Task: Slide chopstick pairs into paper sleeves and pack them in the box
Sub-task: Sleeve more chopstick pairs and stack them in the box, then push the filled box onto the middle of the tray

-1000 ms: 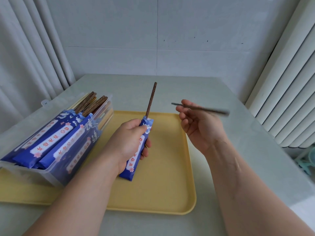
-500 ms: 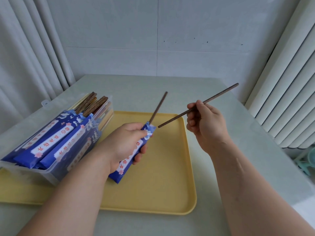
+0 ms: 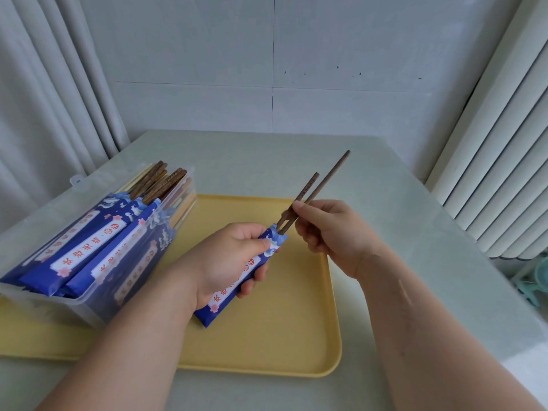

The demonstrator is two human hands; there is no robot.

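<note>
Left hand (image 3: 225, 262) wraps its fingers around the blue paper sleeve (image 3: 237, 287), held slanted just above the middle of the yellow tray (image 3: 267, 336). One dark chopstick (image 3: 308, 186) already sits in the sleeve mouth. Over the tray's far right part, the right hand (image 3: 332, 235) pinches the second chopstick (image 3: 332, 172), tip right at that opening. On the tray's left end stands the clear box (image 3: 98, 304), packed with sleeved pairs.

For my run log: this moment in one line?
stage: second chopstick tip in sleeve | left hand: holds sleeve | right hand: pinches chopstick | box: holds sleeved pairs
</note>
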